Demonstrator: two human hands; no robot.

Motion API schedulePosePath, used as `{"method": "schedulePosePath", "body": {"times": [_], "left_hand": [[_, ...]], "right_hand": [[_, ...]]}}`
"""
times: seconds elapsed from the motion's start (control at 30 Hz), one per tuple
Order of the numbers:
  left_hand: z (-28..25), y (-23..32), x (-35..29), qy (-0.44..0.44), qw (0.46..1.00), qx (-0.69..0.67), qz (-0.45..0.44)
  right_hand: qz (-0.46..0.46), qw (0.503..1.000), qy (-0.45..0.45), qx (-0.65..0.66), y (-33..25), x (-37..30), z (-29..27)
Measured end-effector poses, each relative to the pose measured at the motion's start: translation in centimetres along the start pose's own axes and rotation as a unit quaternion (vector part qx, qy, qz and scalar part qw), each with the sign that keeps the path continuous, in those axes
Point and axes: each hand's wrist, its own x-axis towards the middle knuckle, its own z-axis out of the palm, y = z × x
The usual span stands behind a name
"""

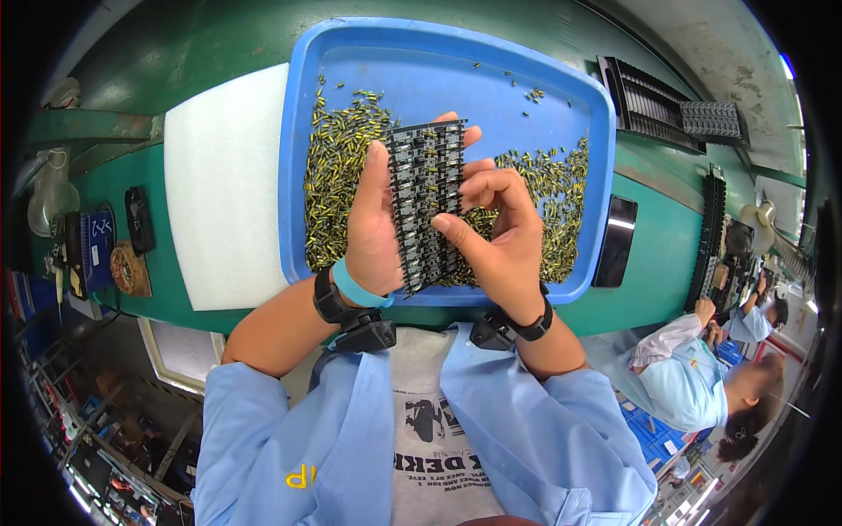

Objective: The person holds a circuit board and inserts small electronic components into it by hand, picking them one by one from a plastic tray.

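In the head view, the black slotted rack [428, 197] is up off the blue tray [421, 74], over its near half, and the left hand [373, 241] has it: thumb laid along the left edge, the other fingers wrapped behind, a couple of tips poking past the far right corner. That hand is gripping firmly around the rack.

Over to the right hand [504, 250], curled in at the rack's right side. Its thumb tip rests on the front face, the bent forefinger sits by the right edge; whether the two pinch a small piece, I cannot tell.

Now the lie of it: the rack's long axis runs near to far, almost straight away from the body, its slotted face turned up toward the wearer, the narrow ends near and far.

And what is out of sight? The back of the rack, most of the left fingers, the right hand's lower fingers. The slot contents are too fine to make out. Below, yellow-and-black pieces [338, 184] heap left and right in the tray, partly covered by the hands. A white sheet [228, 193] lies just left on the green bench [662, 263], a black phone [617, 241] just right.
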Motion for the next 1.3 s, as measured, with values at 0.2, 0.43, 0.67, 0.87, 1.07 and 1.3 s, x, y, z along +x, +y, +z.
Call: {"method": "schedulePosePath", "body": {"times": [0.2, 0.43, 0.67, 0.87, 1.07, 1.3], "left_hand": [[0.6, 0.1, 0.2, 0.006, 1.000, -0.012, -0.022], [-0.2, 1.2, 0.4, -0.067, 0.987, -0.147, -0.020], [0.0, 1.6, 0.6, -0.047, 0.986, -0.157, -0.031], [-0.2, 1.7, 0.7, -0.041, 0.989, -0.138, -0.031], [-0.1, 1.6, 0.6, -0.012, 0.994, -0.109, -0.019], [-0.4, 1.6, 0.6, -0.016, 0.992, -0.122, -0.016]], "right_hand": [[0.039, 0.992, 0.028, 0.120, -1.1, 0.5, -0.2], [0.051, 0.994, -0.044, -0.089, -1.5, 0.9, -5.5], [-0.086, 0.921, -0.227, -0.306, -0.2, -0.4, -4.8], [-0.079, 0.956, -0.180, -0.219, -1.4, 1.9, -5.7], [-0.014, 0.982, -0.160, -0.101, -1.4, 2.8, -6.4], [0.047, 0.987, -0.063, 0.138, -1.7, 2.0, -5.2]]}}
